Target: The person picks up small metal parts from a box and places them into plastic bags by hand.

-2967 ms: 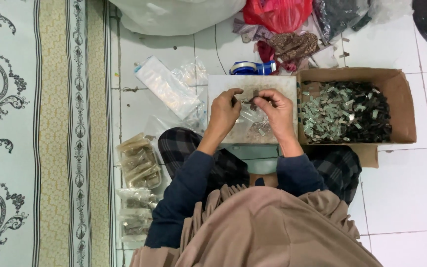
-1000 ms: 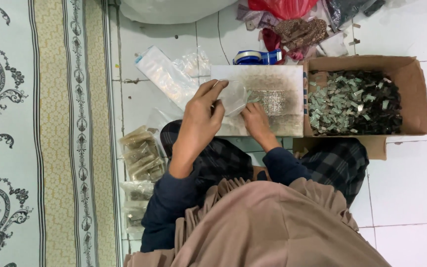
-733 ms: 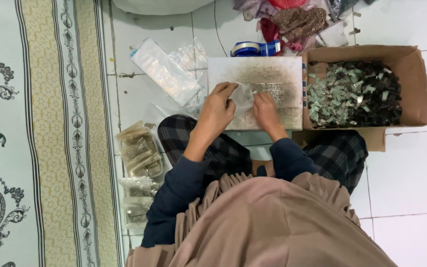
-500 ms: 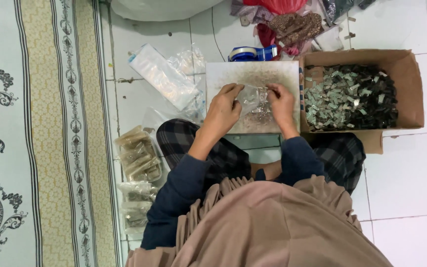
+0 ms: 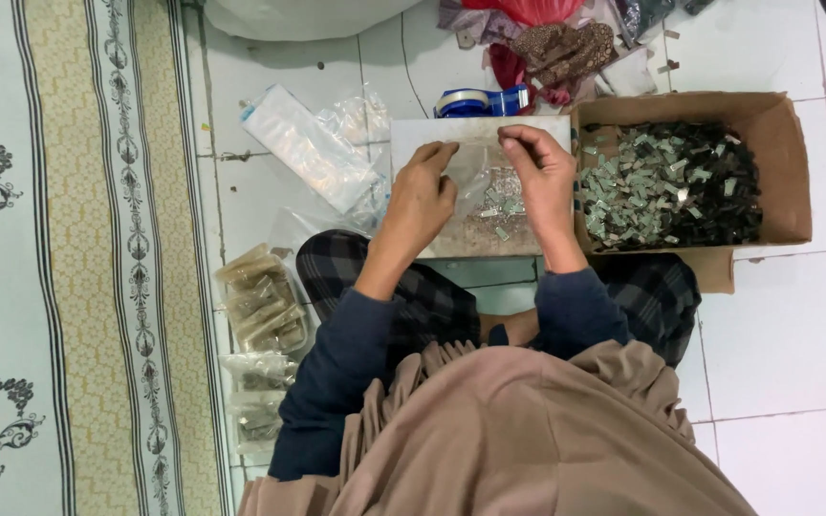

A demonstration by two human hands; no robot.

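Half a second ago both hands were low over the heap of small pieces; now they have lifted a little and drawn apart, the left hand (image 5: pixel 420 196) and the right hand (image 5: pixel 542 177) each pinching an upper edge of a small clear plastic bag (image 5: pixel 475 182) and holding it spread between them, fingers closed on the film. A second ago the left hand was reaching alone toward the left side of the board, so it seems the bag has been fetched and is now being held open over the work. The bag hangs just above a pale flat board (image 5: pixel 480 191) resting across the lap, where a small heap of greenish-silver pieces (image 5: pixel 499 201) lies beneath it. To the right, touching the board's edge, an open brown cardboard box (image 5: pixel 781 172) holds a mass of similar dark and pale green pieces. On the tiled floor to the left lie a long stack of empty clear bags (image 5: pixel 308 148) and, nearer the knee, several filled clear packets (image 5: pixel 260 306). A blue tape dispenser (image 5: pixel 480 100) sits just beyond the board.
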